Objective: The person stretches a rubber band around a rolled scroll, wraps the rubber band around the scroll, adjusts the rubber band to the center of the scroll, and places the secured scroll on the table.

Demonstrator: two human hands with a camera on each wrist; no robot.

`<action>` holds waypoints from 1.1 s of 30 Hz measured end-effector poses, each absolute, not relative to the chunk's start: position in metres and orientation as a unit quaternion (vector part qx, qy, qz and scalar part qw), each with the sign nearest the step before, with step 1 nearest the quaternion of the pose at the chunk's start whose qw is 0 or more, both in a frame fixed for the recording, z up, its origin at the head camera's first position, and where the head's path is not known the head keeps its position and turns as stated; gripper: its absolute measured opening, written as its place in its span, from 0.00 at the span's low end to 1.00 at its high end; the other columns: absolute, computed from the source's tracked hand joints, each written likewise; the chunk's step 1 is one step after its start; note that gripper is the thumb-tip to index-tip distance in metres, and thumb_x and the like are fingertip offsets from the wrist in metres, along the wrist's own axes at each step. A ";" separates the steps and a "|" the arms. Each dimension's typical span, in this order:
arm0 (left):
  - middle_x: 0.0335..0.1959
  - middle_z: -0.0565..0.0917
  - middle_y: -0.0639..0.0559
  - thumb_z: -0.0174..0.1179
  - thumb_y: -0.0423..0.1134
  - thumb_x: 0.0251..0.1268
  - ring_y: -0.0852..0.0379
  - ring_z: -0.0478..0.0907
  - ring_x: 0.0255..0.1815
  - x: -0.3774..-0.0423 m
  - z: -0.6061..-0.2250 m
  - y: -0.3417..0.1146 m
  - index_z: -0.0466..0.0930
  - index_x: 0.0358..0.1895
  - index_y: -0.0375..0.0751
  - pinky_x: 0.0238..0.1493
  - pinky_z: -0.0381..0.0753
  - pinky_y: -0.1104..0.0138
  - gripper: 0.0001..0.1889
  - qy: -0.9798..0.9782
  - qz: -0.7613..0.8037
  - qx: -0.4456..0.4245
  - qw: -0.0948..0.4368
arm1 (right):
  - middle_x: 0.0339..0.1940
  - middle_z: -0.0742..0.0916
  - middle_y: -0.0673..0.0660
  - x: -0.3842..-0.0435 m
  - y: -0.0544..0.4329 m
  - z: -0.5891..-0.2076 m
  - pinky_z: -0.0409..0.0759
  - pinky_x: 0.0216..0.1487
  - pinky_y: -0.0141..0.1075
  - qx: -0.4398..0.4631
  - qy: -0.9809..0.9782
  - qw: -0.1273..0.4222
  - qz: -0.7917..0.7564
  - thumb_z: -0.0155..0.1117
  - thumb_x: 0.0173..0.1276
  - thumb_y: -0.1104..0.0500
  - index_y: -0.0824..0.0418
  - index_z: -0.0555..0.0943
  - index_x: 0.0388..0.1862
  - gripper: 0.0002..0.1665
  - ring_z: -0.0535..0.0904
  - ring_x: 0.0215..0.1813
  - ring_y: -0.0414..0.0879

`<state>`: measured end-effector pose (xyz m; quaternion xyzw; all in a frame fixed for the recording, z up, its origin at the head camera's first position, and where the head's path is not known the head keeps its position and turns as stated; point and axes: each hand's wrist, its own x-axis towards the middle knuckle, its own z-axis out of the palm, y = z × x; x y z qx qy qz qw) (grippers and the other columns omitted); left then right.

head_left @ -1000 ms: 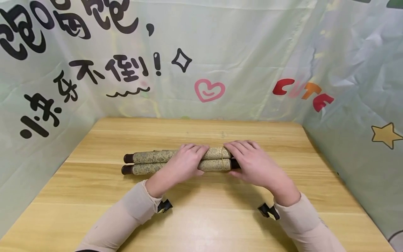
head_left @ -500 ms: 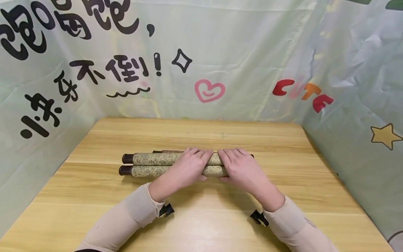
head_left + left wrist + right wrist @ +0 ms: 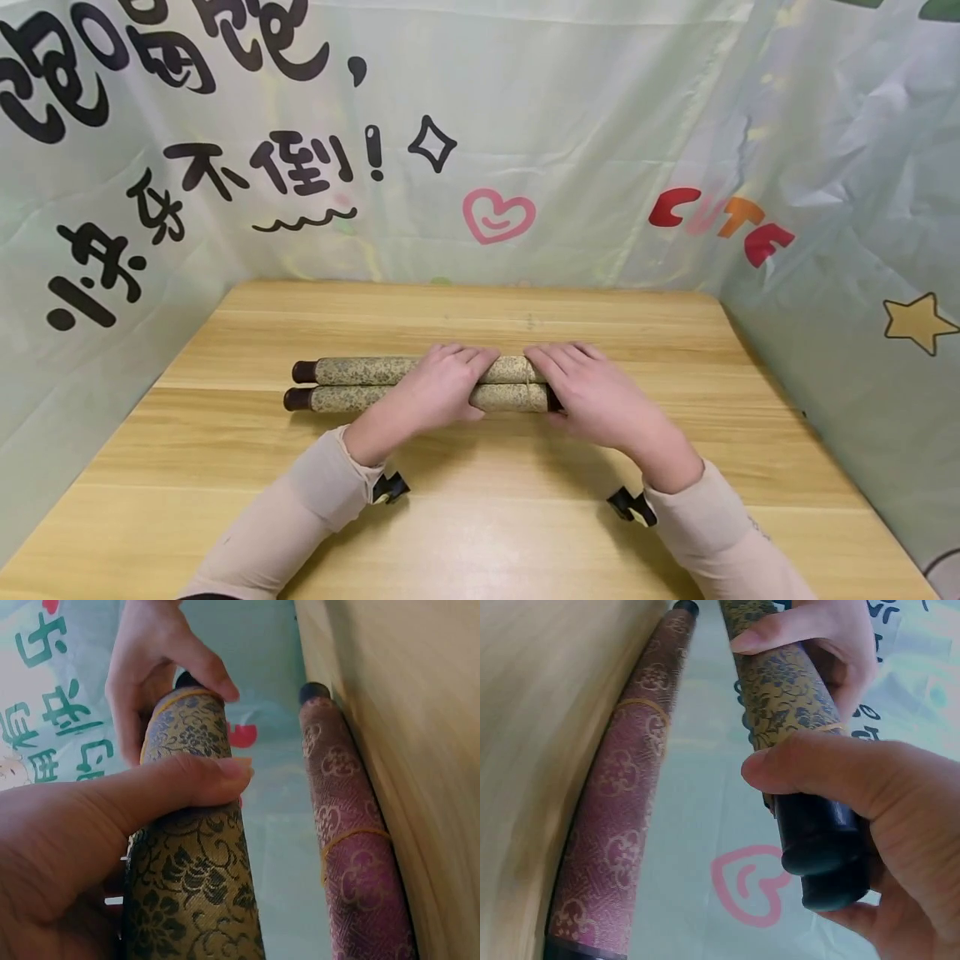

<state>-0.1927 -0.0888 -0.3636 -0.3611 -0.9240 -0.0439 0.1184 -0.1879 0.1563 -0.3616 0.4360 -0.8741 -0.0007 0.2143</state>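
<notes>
Two gold brocade scrolls with dark floral patterns, the far scroll (image 3: 363, 370) and the near scroll (image 3: 345, 399), lie side by side with dark end knobs. My left hand (image 3: 431, 383) grips them around the middle, its thumb (image 3: 202, 780) across the near roll. Toward their right end, my right hand (image 3: 600, 392) holds them with curled fingers, thumb (image 3: 802, 761) close to the black knobs (image 3: 825, 840). A thin yellow band (image 3: 528, 372) goes round the rolls right beside the right hand. The left wrist view shows a pink-purple patterned scroll (image 3: 360, 855) lying on the table beyond them.
The pink-purple scroll has its own yellow band (image 3: 352, 836) and dark ends. A wooden table (image 3: 480, 517) spreads underneath. Pale printed cloth (image 3: 585, 125) hangs along the back and both sides.
My right hand moved left along the gold scrolls, then back right toward their end. The scrolls dipped toward me and rose again, and the scroll behind is hidden in the head view now.
</notes>
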 end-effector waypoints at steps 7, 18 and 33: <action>0.52 0.83 0.41 0.78 0.48 0.42 0.46 0.81 0.52 -0.186 -0.362 -0.082 0.73 0.62 0.33 0.60 0.75 0.55 0.42 -0.900 -0.089 -0.399 0.153 | 0.50 0.85 0.61 -0.187 0.148 -0.362 0.75 0.58 0.47 0.452 -0.842 0.292 -0.041 0.84 0.38 0.42 0.70 0.75 0.58 0.53 0.81 0.52 0.55; 0.57 0.81 0.41 0.78 0.53 0.43 0.45 0.79 0.56 -0.185 -0.363 -0.082 0.70 0.66 0.35 0.60 0.75 0.53 0.46 -0.913 -0.046 -0.383 0.132 | 0.55 0.82 0.60 -0.183 0.142 -0.363 0.73 0.59 0.51 0.429 -0.874 0.229 -0.005 0.79 0.37 0.30 0.67 0.71 0.65 0.63 0.77 0.56 0.57; 0.57 0.80 0.40 0.78 0.53 0.43 0.45 0.78 0.57 -0.189 -0.358 -0.090 0.70 0.67 0.34 0.64 0.72 0.54 0.46 -0.911 -0.048 -0.385 0.139 | 0.56 0.82 0.58 -0.187 0.163 -0.351 0.71 0.61 0.49 0.454 -0.861 0.229 0.001 0.80 0.48 0.47 0.66 0.73 0.64 0.48 0.78 0.57 0.54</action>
